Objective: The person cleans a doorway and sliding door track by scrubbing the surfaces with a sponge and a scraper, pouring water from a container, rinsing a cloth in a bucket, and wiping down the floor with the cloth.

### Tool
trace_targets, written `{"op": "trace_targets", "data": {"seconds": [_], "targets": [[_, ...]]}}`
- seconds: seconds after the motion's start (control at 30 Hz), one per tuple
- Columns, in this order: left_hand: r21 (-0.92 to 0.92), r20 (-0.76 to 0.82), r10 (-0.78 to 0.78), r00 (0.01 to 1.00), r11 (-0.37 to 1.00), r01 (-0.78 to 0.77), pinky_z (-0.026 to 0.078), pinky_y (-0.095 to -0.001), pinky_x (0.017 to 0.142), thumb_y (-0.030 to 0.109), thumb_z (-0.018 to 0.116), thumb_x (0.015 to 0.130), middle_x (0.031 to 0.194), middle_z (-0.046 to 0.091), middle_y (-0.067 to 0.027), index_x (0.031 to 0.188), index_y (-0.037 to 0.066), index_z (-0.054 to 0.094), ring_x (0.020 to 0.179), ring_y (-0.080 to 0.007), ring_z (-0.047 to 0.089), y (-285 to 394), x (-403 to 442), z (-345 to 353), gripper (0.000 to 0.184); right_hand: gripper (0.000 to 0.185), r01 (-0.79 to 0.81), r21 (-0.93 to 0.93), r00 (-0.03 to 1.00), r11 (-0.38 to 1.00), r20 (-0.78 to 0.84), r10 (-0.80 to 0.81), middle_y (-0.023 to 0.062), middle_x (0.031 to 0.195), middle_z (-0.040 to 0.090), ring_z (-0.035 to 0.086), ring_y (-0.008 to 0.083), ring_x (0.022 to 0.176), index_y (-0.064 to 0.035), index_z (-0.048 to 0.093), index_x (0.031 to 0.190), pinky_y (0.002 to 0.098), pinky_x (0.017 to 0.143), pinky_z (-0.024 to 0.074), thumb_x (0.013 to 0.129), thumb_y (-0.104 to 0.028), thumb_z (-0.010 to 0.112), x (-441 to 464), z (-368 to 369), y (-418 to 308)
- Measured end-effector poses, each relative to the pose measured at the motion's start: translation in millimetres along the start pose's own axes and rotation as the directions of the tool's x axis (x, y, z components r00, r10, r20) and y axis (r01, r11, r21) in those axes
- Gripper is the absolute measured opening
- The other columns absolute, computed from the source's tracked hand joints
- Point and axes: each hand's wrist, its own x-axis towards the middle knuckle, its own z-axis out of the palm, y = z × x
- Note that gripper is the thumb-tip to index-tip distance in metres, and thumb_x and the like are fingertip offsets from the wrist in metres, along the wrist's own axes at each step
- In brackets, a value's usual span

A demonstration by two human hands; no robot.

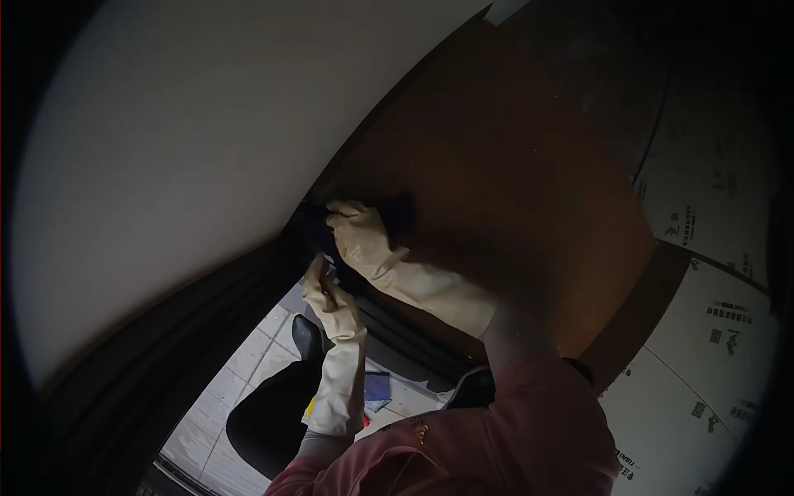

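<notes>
Both hands wear long cream rubber gloves. My right hand (360, 236) presses on a dark purple cloth (400, 213) at the left edge of a brown panel (513, 174), its fingers curled over the cloth. Cloth shows on both sides of that glove. Just below it, my left hand (329, 304) is raised near the panel's edge, with its fingers bent and a little apart and nothing visible in them. Whether its fingertips touch the cloth or the edge, I cannot tell.
A large pale curved surface (190, 140) rises on the left, with a dark band (190, 322) along its lower edge. Printed protective boards (711, 331) lie on the right. Below are a tiled floor (227, 384), my legs and a small blue-purple packet (377, 386).
</notes>
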Motion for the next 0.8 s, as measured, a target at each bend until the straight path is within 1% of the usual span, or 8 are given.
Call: {"op": "trace_targets", "data": {"seconds": [0.03,0.1,0.13,0.2,0.27,0.4,0.6,0.8], "targets": [[-0.074,0.082,-0.094,0.992,0.992,0.100,0.052,-0.0352,0.088,-0.001,0.037,0.098,0.119,0.059,-0.0206,0.124,-0.003,0.053,0.105,-0.0288,0.062,6,10,2,0.031,0.029,0.177,-0.307,0.984,0.935,0.087,-0.158,0.0090,0.132,0.058,0.051,0.0336,0.125,-0.0128,0.070,0.104,0.0445,0.099,0.0451,0.077,-0.022,0.065,-5,-12,-9],[0.007,0.105,-0.008,0.994,1.000,0.007,0.052,-0.0346,0.086,-0.002,0.039,0.097,0.117,0.060,-0.0211,0.123,-0.003,0.054,0.101,-0.0295,0.063,17,16,12,0.030,0.042,0.415,-0.239,0.879,0.878,0.353,-0.320,0.0044,0.146,0.046,0.030,0.0354,0.141,-0.0216,0.063,0.123,0.0539,0.114,0.0227,0.086,-0.039,0.056,-9,-8,20],[-0.025,0.068,0.260,0.963,0.966,-0.259,0.051,-0.0365,0.088,-0.005,0.043,0.094,0.117,0.059,-0.0225,0.125,-0.002,0.053,0.102,-0.0326,0.062,31,23,21,0.033,0.046,0.462,-0.328,0.871,0.824,0.344,-0.352,0.0014,0.149,0.041,0.018,0.0336,0.146,-0.0273,0.058,0.131,0.0555,0.117,0.0053,0.092,-0.048,0.045,9,17,53],[0.045,0.170,0.306,0.937,0.947,-0.318,0.050,-0.0405,0.089,-0.011,0.045,0.087,0.116,0.059,-0.0250,0.121,-0.004,0.056,0.102,-0.0379,0.060,61,38,49,0.036,0.045,0.186,-0.352,0.930,0.917,0.363,-0.050,0.0004,0.151,0.037,0.019,0.0328,0.145,-0.0264,0.058,0.131,0.0558,0.117,0.0079,0.093,-0.047,0.045,52,-83,63],[0.018,0.236,0.379,0.895,0.919,-0.394,0.047,-0.0430,0.095,-0.009,0.048,0.086,0.121,0.057,-0.0247,0.124,-0.004,0.054,0.108,-0.0392,0.058,67,56,97,0.039,0.043,0.000,-0.531,0.999,0.847,0.029,0.017,0.0007,0.150,0.040,0.027,0.0328,0.141,-0.0238,0.058,0.131,0.0552,0.117,0.0121,0.095,-0.043,0.045,76,-129,130],[0.256,0.486,0.398,0.778,0.786,-0.562,0.038,-0.0466,0.105,0.006,0.046,0.091,0.130,0.054,-0.0187,0.127,0.001,0.053,0.119,-0.0358,0.052,65,83,197,0.037,0.046,-0.542,-0.616,0.822,0.571,-0.531,0.207,0.0072,0.150,0.040,0.032,0.0314,0.139,-0.0178,0.054,0.136,0.0527,0.115,0.0175,0.099,-0.039,0.036,156,-240,269],[0.336,0.618,0.313,0.722,0.725,-0.601,0.029,-0.0478,0.111,0.010,0.043,0.093,0.136,0.050,-0.0139,0.135,0.005,0.047,0.129,-0.0342,0.043,64,84,206,0.043,0.049,-0.653,-0.554,0.739,0.516,-0.614,0.276,0.0093,0.149,0.040,0.033,0.0296,0.139,-0.0178,0.049,0.139,0.0497,0.116,0.0177,0.100,-0.040,0.029,171,-271,309],[0.343,0.618,0.357,0.701,0.680,-0.648,0.031,-0.0464,0.110,0.008,0.042,0.092,0.132,0.053,-0.0169,0.132,0.004,0.049,0.127,-0.0356,0.046,70,82,208,0.041,0.051,-0.817,-0.453,0.577,0.358,-0.664,0.476,0.0083,0.154,0.031,0.023,0.0286,0.144,-0.0214,0.042,0.144,0.0480,0.119,0.0100,0.099,-0.038,0.027,-74,-343,344]]}}
